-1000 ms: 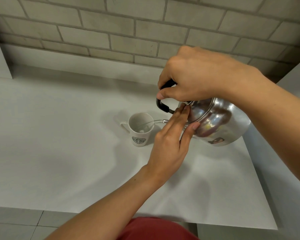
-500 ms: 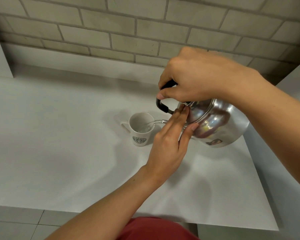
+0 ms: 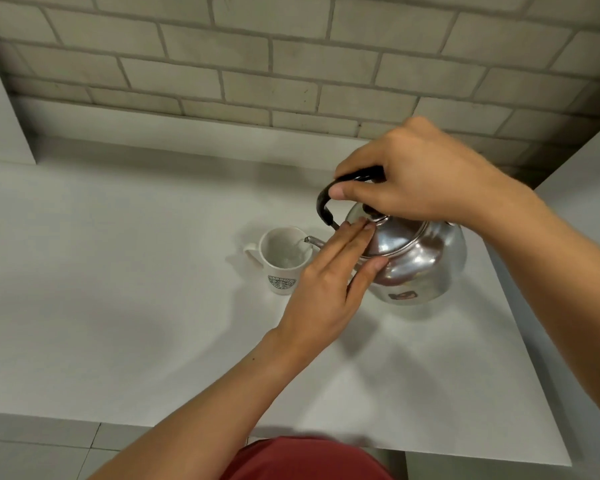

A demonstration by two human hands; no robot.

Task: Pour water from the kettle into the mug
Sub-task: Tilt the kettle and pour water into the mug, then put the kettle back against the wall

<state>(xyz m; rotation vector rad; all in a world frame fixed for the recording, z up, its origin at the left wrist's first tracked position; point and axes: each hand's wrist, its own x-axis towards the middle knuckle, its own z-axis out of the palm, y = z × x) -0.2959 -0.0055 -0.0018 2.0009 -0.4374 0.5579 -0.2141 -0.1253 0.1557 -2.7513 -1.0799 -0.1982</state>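
A shiny steel kettle (image 3: 420, 265) hangs above the white table (image 3: 118, 306), tipped a little to the left. My right hand (image 3: 416, 178) is closed around its black handle (image 3: 326, 206) from above. The thin spout (image 3: 313, 240) reaches over the rim of a white mug (image 3: 281, 261) with a green logo, and water shows inside the mug. My left hand (image 3: 329, 285) lies flat against the kettle's lid and left side, fingers straight and together, thumb pressed on the body.
A grey brick wall (image 3: 291, 64) rises behind the table. The table's front edge (image 3: 84, 417) runs along the bottom and its right edge (image 3: 534, 341) slants close to the kettle. A white surface (image 3: 589, 188) lies to the right.
The kettle has tilted back towards level, so more of its lid shows. My left hand stays pressed on the lid and my right hand keeps its hold.
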